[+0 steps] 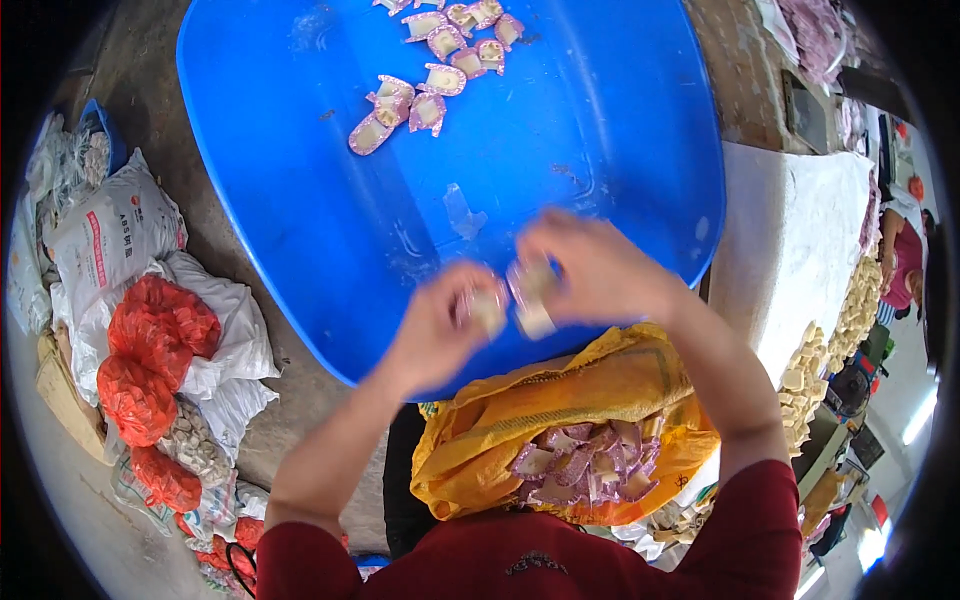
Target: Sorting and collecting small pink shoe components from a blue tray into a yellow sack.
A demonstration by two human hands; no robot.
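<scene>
Over the near part of a large blue plastic tub point(640, 130), my left hand point(432, 325) is closed round a small pink-and-cream plastic piece point(487, 310). Close beside it, my right hand point(605, 270) grips another pink-and-cream piece point(535, 302). Both hands are blurred by motion, and fingers partly cover the pieces. At the tub's far side lie several loose pieces point(445, 80), cream inside with glittery pink rims. Nearest to me, an orange woven sack point(500, 410) lies open with a heap of similar pieces point(585, 465) in it.
White sacks point(115, 225) and red plastic bags point(150, 340) are piled on the floor at left. A white-covered surface point(800, 230) stands at right, with many cream pieces point(805, 375) along it. Another person point(905, 255) is at the far right.
</scene>
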